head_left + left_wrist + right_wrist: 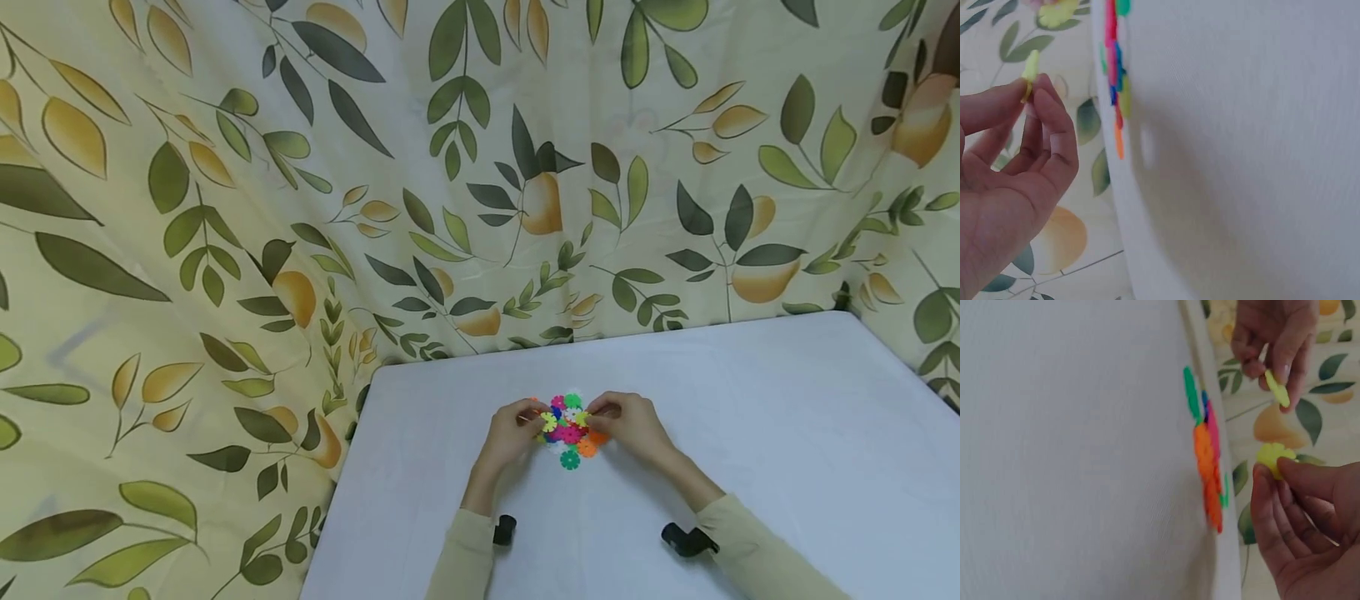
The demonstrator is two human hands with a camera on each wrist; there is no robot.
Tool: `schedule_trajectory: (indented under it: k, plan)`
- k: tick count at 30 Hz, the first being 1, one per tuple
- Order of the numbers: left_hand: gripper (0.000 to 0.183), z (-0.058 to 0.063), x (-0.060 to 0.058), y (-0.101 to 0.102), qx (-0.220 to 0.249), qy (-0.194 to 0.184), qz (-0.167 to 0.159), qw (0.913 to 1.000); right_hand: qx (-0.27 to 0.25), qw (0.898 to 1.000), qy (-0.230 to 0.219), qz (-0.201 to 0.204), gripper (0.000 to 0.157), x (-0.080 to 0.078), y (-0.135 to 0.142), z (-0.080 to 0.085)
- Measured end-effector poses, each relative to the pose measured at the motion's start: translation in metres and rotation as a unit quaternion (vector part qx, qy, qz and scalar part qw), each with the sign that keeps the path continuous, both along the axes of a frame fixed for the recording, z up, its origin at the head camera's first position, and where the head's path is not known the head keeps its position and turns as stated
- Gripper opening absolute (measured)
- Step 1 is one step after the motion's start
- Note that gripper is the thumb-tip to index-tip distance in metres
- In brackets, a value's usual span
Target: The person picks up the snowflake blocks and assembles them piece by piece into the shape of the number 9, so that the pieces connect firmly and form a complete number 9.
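Note:
Between thumb and fingertips my left hand (512, 433) pinches a yellow snowflake disc (1032, 65), a flat piece with a notched rim. My right hand (632, 427) pinches a second yellow snowflake disc (1274, 457) the same way. Both discs are raised above a loose pile of snowflake discs (567, 434) in pink, green, orange, blue, white and red. In the right wrist view the two yellow discs are apart, the left hand's one shown near edge-on. The hands face each other from either side of the pile and partly hide it in the head view.
A white-covered table (750, 400) lies under the hands and the pile. Leaf-patterned curtains (465, 208) hang behind and to the left of it. Black straps with cameras (686, 540) sit at both wrists, by the sleeves.

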State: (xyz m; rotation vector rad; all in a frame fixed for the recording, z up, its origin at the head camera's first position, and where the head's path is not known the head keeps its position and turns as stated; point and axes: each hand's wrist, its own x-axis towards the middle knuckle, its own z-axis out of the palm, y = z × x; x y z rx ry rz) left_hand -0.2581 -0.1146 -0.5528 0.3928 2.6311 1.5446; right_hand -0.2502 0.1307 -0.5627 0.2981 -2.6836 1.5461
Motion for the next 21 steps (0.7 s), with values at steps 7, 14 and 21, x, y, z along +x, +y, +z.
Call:
schedule_trajectory:
  k: [7,14,21]
  plan:
    - [0.016,0.003,0.01,-0.001,0.108,-0.061,0.018,0.9921,-0.1,0.994,0.008,0.034,0.016,0.014,-0.014,0.012]
    - [0.016,0.005,0.021,-0.006,0.164,-0.098,0.031,0.9812,-0.137,0.989,-0.003,0.052,0.013,0.022,-0.023,0.018]
    - [0.017,0.003,0.027,-0.008,0.21,-0.12,0.031,0.9699,-0.142,0.988,0.023,0.063,0.013,0.025,-0.027,0.018]
